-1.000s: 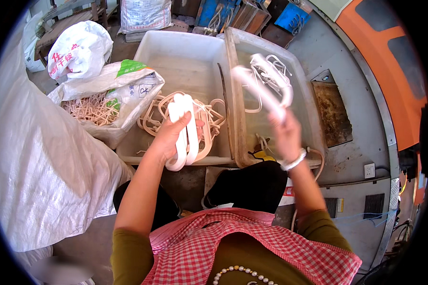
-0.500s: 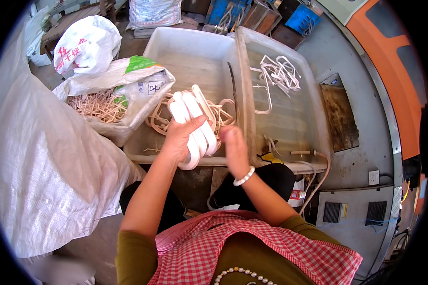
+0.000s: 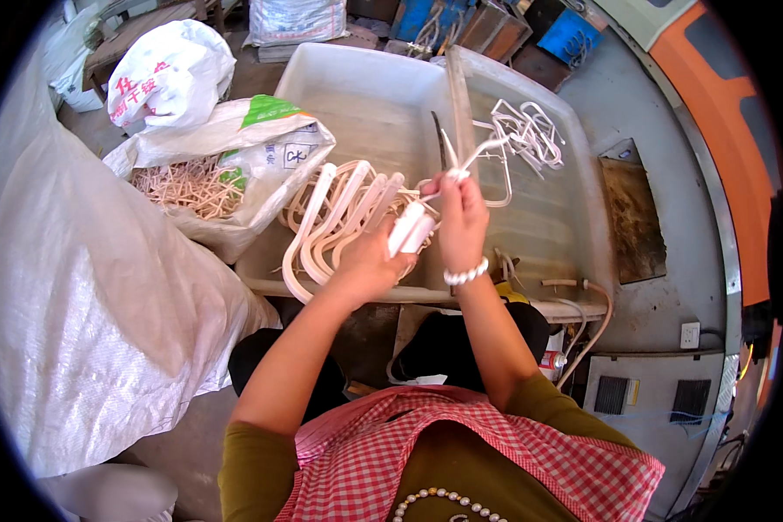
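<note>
Pale curved plastic pieces (image 3: 308,217) fan out in the left hand (image 3: 370,265), whose fingers close around the bunch above the near end of a white tub (image 3: 352,83). The right hand (image 3: 463,213), just beside it, has its fingers curled tight on a thin white branched piece (image 3: 472,157). A second tub (image 3: 552,235) adjoins the first on the right; thin white strips (image 3: 526,139) lie tangled toward its far end, and a hose (image 3: 597,326) bends over its near right corner. To the left, an open sack (image 3: 270,165) shows short pinkish sticks (image 3: 191,187), with a bulging white bag (image 3: 172,70) behind it and a big pale woven sheet (image 3: 96,304) nearer the person. Along the right run a grey panel (image 3: 639,309) with a rust-brown patch (image 3: 632,217) and an orange machine housing (image 3: 713,130). A blue box (image 3: 568,36) sits at the back.
</note>
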